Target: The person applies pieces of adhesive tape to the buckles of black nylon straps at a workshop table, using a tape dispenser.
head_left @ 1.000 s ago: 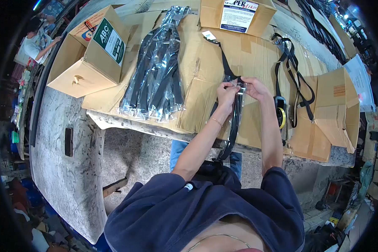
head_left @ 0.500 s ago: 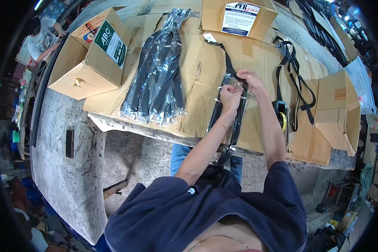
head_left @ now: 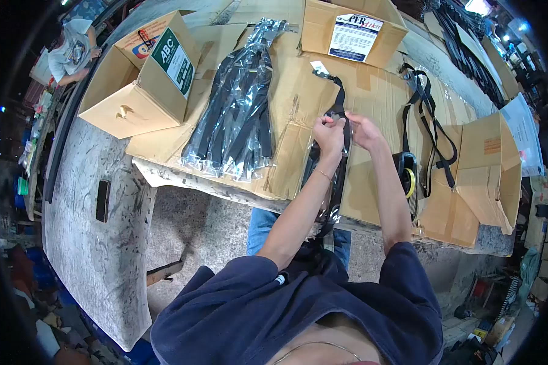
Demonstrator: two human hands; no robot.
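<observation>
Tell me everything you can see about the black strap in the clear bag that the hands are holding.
The black strap is long, flat and looks like woven webbing, mostly sheathed in a glossy clear plastic bag. It runs from a white tag at the far end, across the flattened cardboard, toward the person, and hangs over the table edge. The left hand and right hand both pinch the bag's mouth, where the strap emerges. Its far end lies bare on the cardboard.

bagged straps (head_left: 236,115) left of hands, boxes (head_left: 353,27) behind
</observation>
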